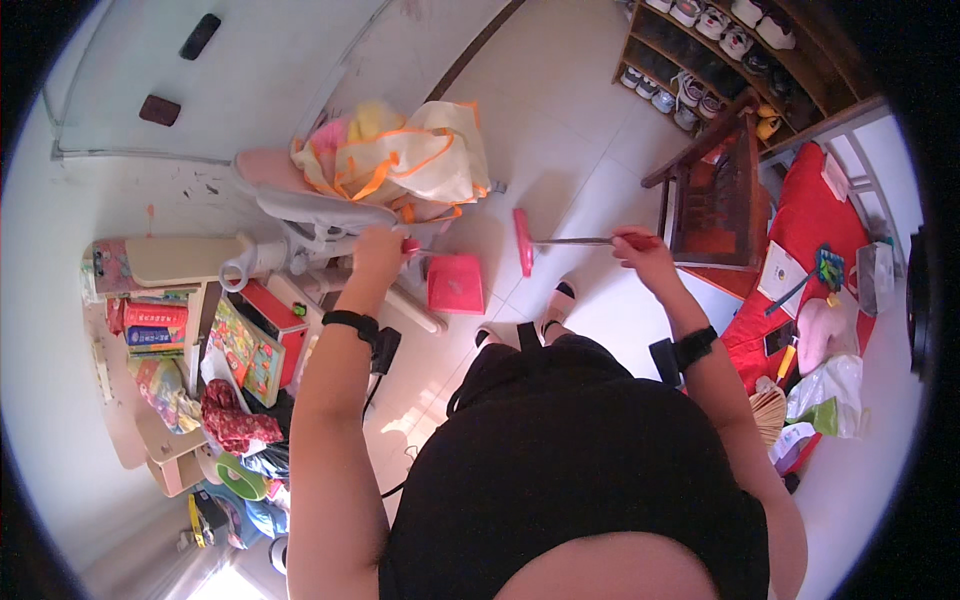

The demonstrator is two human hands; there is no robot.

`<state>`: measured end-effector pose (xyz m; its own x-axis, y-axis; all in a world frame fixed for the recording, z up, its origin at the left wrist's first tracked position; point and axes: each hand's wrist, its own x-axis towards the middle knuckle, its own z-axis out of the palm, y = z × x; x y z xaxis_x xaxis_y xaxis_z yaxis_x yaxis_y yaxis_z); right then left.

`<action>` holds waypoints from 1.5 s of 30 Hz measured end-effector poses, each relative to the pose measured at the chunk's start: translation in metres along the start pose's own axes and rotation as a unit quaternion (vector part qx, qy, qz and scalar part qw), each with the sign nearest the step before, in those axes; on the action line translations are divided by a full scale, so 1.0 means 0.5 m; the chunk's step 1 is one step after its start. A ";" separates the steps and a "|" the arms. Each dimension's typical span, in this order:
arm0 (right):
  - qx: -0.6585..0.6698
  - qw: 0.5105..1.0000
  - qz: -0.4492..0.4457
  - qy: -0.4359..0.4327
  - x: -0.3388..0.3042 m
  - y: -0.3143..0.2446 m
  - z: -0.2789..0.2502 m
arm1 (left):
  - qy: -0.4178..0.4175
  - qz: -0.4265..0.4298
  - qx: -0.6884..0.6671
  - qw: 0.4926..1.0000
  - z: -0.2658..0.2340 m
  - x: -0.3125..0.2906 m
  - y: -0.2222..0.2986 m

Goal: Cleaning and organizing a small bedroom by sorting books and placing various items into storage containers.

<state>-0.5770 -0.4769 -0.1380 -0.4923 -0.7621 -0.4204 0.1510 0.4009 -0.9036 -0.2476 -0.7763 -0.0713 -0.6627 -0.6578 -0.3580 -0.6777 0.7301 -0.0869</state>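
Note:
My left hand (379, 258) is closed around the handle of a pink-red dustpan (456, 285), whose pan sits low over the pale floor tiles, left of my feet. Whether the pan touches the floor I cannot tell. In my right hand (645, 260) is the end of a thin broom handle. It runs leftward to a narrow pink broom head (523, 243), which is a short way right of the dustpan and apart from it. Both of my wrists wear black bands.
Ahead-left, a chair (320, 208) bears a cream tote bag (430, 155) with orange trim. A cluttered desk (190, 262) lines the left. A dark wooden chair (712, 190) stands right, beside a red-covered surface (800, 240) with loose items. A shoe rack (690, 55) fills the far right.

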 end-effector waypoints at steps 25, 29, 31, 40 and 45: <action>-0.030 0.941 -0.123 0.315 -0.221 -0.126 -0.209 | 0.168 0.053 -0.208 0.962 -0.287 0.424 0.268; -0.010 0.945 -0.100 0.312 -0.128 -0.187 -0.219 | 0.154 -0.106 -0.303 0.935 -0.243 0.581 0.149; -0.038 0.927 -0.136 0.347 -0.068 -0.198 -0.241 | 0.111 -0.106 -0.362 0.920 -0.285 0.604 0.151; -0.053 0.950 -0.115 0.285 0.276 -0.360 -0.271 | 0.130 -0.237 -0.658 0.703 -0.277 0.805 -0.035; -0.062 0.963 -0.152 0.212 0.454 -0.464 -0.243 | 0.126 -0.272 -0.658 0.691 -0.234 0.909 -0.128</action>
<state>-0.8280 -0.6809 -0.0139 -0.8077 -0.5881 -0.0425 -0.1458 0.2690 -0.9520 -0.5427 -1.1434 -0.1196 -0.1183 -0.9010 -0.4174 -0.4419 -0.3287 0.8347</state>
